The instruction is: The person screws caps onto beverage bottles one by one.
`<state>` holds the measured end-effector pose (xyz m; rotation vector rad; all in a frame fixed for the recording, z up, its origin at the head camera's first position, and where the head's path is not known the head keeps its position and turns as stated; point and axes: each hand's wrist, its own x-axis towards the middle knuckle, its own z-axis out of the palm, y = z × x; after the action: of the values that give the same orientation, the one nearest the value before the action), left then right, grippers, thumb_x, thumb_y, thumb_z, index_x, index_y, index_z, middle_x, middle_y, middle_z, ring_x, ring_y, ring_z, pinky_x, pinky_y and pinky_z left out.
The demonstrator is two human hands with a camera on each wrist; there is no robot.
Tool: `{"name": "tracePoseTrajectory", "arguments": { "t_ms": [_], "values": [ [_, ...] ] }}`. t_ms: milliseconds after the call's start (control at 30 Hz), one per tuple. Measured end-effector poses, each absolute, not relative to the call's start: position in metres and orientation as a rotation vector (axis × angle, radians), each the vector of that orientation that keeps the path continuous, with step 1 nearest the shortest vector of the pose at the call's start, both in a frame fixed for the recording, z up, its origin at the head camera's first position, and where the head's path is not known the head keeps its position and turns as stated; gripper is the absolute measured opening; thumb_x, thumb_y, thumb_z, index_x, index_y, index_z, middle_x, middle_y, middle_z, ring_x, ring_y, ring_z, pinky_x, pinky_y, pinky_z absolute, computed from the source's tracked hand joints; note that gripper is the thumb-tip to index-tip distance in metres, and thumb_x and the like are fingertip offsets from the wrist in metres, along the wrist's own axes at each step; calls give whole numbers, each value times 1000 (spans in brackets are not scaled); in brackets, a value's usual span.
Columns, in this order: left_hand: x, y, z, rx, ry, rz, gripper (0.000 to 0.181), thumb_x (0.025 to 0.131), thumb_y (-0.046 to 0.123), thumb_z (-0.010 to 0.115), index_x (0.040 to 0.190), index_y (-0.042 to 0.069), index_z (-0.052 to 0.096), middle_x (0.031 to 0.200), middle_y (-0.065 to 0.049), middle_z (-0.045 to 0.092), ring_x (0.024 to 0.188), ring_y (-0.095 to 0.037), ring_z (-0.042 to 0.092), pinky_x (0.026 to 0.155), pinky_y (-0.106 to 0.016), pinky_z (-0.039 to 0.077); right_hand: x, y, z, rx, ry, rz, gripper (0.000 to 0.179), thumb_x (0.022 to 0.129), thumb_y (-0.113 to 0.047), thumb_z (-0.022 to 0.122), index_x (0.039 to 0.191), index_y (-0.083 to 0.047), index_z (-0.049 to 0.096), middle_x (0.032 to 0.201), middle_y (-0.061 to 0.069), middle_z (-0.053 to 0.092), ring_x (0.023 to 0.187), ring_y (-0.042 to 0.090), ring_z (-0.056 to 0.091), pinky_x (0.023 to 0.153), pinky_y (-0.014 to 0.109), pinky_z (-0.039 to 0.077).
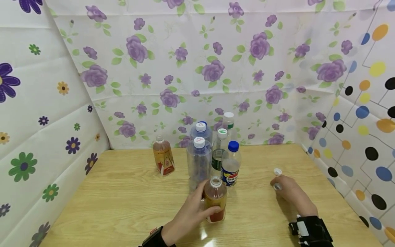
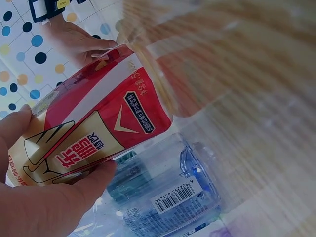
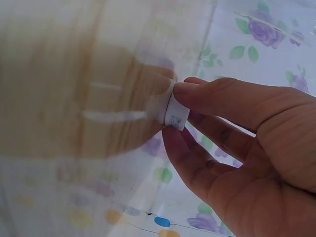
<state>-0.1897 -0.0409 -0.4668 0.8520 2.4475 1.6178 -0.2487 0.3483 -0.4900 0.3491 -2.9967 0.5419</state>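
My left hand [image 1: 194, 209] grips an uncapped bottle [image 1: 215, 197] with a red and gold label, upright at the table's front. In the left wrist view the label of this bottle [image 2: 84, 128] shows large between thumb and fingers. My right hand [image 1: 291, 192] is low over the table on the right. Its thumb and fingertips pinch a small white bottle cap [image 3: 177, 112], seen edge-on in the right wrist view. A second white cap [image 1: 277, 172] lies just beyond the fingers. Further back on the left stands another uncapped red and gold bottle [image 1: 164, 156].
Several capped clear bottles stand close together mid-table: a large one [image 1: 199, 164] with a white cap, a green-labelled one [image 1: 218, 152], and a blue-capped one [image 1: 231, 164]. Flowered cloth [image 1: 213, 72] hangs behind the wooden table [image 1: 129, 202]; dotted cloth [image 1: 370, 147] hangs on the right.
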Motion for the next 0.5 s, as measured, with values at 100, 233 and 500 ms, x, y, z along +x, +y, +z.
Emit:
{"name": "tracePoseTrajectory", "arguments": {
  "t_ms": [100, 233, 500],
  "values": [
    [-189, -41, -467, 855, 2444, 1615, 79, 93, 36, 75, 156, 18, 31, 147, -7, 53, 133, -27, 54, 108, -42, 51, -249, 348, -488, 320, -3011, 522, 21, 82, 9, 75, 102, 3, 73, 105, 28, 69, 102, 50, 64, 90, 60, 55],
    [-189, -40, -467, 866, 2444, 1616, 79, 93, 36, 75, 156, 17, 31, 147, -8, 53, 133, -27, 54, 108, -43, 51, -246, 344, -483, 296, -3005, 558, 17, 86, 5, 72, 103, 4, 73, 102, 24, 69, 97, 44, 66, 84, 56, 57],
    [-189, -41, -467, 885, 2460, 1608, 79, 94, 36, 74, 156, 17, 30, 147, -8, 52, 133, -28, 54, 108, -44, 51, -235, 328, -457, 316, -2897, 659, 22, 91, 1, 69, 113, 6, 67, 106, 23, 64, 88, 36, 65, 69, 44, 59]
  ]
}}
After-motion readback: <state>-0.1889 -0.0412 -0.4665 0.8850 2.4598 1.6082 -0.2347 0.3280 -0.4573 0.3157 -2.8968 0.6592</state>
